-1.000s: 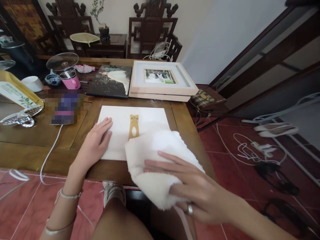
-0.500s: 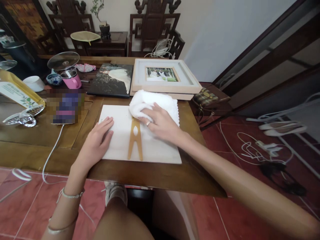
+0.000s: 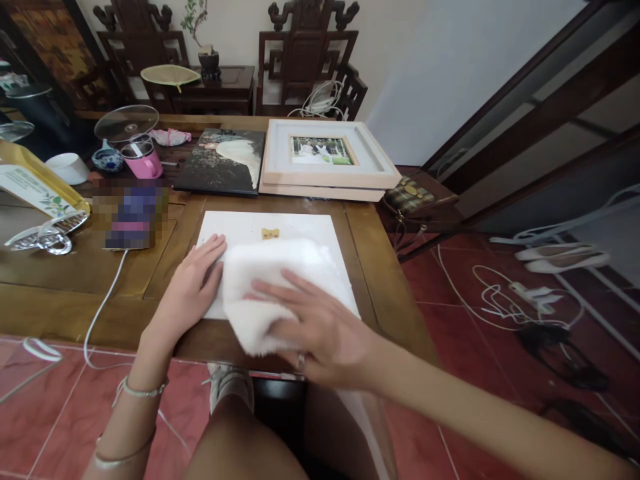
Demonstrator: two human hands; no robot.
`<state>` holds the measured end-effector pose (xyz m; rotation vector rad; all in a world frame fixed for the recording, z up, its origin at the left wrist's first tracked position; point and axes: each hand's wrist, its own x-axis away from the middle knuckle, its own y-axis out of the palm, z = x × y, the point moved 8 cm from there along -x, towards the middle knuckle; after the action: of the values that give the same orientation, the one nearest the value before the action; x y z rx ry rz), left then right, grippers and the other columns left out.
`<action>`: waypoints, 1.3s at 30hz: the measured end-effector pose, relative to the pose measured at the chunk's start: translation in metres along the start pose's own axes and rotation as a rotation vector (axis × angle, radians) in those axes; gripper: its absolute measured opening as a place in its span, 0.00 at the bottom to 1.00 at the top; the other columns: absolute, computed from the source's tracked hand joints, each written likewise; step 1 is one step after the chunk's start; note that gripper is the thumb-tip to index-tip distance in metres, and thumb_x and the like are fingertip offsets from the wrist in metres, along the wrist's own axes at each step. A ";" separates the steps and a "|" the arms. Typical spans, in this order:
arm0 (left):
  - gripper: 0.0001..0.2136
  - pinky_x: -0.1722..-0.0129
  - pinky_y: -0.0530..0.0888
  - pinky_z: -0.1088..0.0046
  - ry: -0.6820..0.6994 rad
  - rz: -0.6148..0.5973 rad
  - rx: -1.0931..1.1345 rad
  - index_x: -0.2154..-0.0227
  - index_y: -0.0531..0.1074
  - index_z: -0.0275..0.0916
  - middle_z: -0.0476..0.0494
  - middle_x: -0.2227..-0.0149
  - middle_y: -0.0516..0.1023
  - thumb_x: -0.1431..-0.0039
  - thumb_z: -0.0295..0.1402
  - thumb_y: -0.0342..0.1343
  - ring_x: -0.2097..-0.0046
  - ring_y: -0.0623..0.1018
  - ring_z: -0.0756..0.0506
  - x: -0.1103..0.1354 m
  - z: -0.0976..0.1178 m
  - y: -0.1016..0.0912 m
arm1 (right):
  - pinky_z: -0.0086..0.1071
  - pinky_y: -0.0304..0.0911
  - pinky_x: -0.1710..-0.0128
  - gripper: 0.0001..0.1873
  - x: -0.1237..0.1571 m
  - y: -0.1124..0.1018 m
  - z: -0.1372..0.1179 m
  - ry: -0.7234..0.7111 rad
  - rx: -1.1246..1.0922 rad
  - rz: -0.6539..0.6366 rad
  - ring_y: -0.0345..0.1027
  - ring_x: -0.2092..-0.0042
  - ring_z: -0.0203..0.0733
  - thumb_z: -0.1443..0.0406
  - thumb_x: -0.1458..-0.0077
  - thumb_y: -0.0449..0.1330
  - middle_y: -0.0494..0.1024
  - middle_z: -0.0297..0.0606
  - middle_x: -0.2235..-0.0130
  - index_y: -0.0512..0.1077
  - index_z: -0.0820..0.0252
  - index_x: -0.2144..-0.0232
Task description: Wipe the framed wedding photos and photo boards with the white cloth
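A white panel (image 3: pixel 260 227), a frame lying face down, rests on the wooden table (image 3: pixel 65 293) near its front edge. A tan stand leg (image 3: pixel 270 233) shows at its top, mostly covered. My left hand (image 3: pixel 195 283) lies flat and open on the panel's left edge. My right hand (image 3: pixel 310 320) presses a white fluffy cloth (image 3: pixel 265 280) onto the panel's near half, fingers spread over it.
Two stacked light picture frames (image 3: pixel 325 160) and a dark photo print (image 3: pixel 223 160) lie behind the panel. A pink mug (image 3: pixel 143 157), bowls, a gold tray (image 3: pixel 35 187) and a white cable (image 3: pixel 100 307) sit left. Cables and shoes lie on the red floor at right.
My right hand swept the cloth from the near edge up to the panel's far right corner, then back toward me over the stand leg. The left hand stayed put.
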<state>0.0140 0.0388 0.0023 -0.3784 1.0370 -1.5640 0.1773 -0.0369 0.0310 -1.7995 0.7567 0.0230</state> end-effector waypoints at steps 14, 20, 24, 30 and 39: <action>0.20 0.32 0.58 0.52 -0.021 0.013 -0.002 0.42 0.70 0.38 0.38 0.37 0.69 0.32 0.38 0.47 0.34 0.65 0.38 0.001 0.000 0.000 | 0.58 0.52 0.39 0.15 -0.070 -0.004 0.102 0.299 0.228 0.044 0.62 0.38 0.58 0.68 0.36 0.50 0.79 0.52 0.50 0.74 0.65 0.55; 0.20 0.32 0.59 0.52 -0.008 -0.011 -0.022 0.42 0.70 0.36 0.37 0.36 0.68 0.32 0.34 0.44 0.34 0.65 0.38 0.001 -0.001 0.001 | 0.66 0.50 0.38 0.16 -0.024 0.014 0.003 0.088 0.181 -0.004 0.58 0.35 0.62 0.73 0.46 0.55 0.72 0.54 0.41 0.76 0.61 0.57; 0.21 0.32 0.59 0.51 0.010 -0.014 -0.021 0.41 0.69 0.34 0.36 0.37 0.68 0.33 0.32 0.42 0.33 0.65 0.39 0.001 0.000 0.001 | 0.62 0.53 0.37 0.10 -0.009 0.007 -0.033 -0.010 0.090 -0.091 0.60 0.36 0.61 0.70 0.48 0.60 0.73 0.53 0.42 0.77 0.60 0.62; 0.21 0.33 0.59 0.52 -0.002 0.008 -0.024 0.42 0.70 0.35 0.37 0.37 0.69 0.32 0.35 0.44 0.34 0.65 0.39 0.001 -0.001 0.001 | 0.54 0.57 0.38 0.13 -0.026 -0.009 0.038 0.132 0.041 -0.044 0.64 0.38 0.49 0.67 0.38 0.54 0.78 0.46 0.46 0.76 0.56 0.54; 0.26 0.33 0.60 0.57 -0.112 0.152 0.206 0.37 0.65 0.34 0.35 0.36 0.67 0.30 0.45 0.45 0.35 0.67 0.38 0.002 -0.004 -0.014 | 0.60 0.45 0.35 0.17 -0.074 0.009 0.067 0.320 0.254 0.036 0.54 0.33 0.58 0.69 0.37 0.54 0.74 0.53 0.43 0.73 0.66 0.48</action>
<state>0.0014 0.0379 0.0104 -0.2372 0.7916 -1.4789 0.1375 0.0548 0.0263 -1.5630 0.9724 -0.3305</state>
